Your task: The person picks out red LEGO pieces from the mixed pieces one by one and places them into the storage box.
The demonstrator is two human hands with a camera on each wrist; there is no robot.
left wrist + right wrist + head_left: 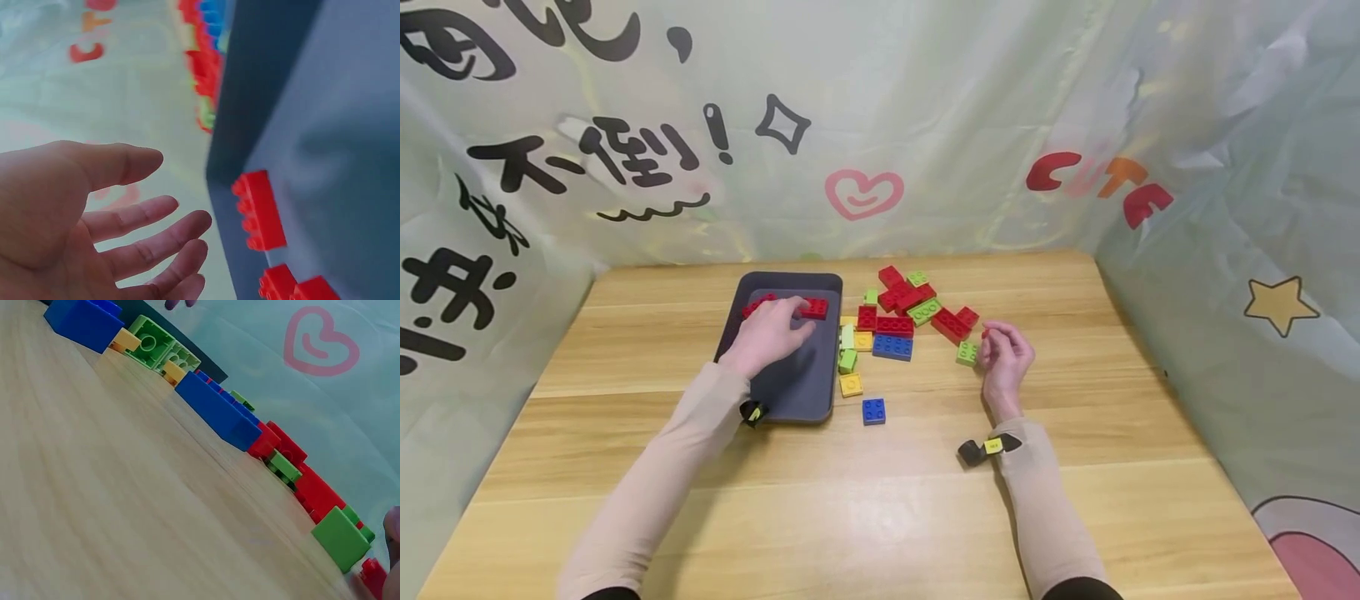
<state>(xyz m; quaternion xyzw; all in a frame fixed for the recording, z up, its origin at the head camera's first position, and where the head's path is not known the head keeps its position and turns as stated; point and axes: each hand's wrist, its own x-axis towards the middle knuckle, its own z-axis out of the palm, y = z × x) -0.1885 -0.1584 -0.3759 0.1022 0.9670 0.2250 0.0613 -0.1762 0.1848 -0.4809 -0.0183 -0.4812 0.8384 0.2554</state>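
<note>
Above the dark grey tray [797, 408], my left hand [771, 329] has its fingers spread and holds nothing. Red building bricks [815, 309] lie at the tray's far end, near those fingertips; in the left wrist view one red brick [262, 209] stands by the tray's corner. My right hand [1007, 358] is at the right edge of the brick pile, its fingers curled round a small red brick [374, 578], mostly hidden by them. Just left of it sits a light green brick [967, 353].
Between tray and right hand lies a loose pile of red, green, yellow and blue bricks, with a long blue brick [892, 347] at its front. A square blue brick [874, 411] and a yellow brick [851, 384] sit nearer. A printed cloth [955, 125] hangs behind the wooden table [925, 533].
</note>
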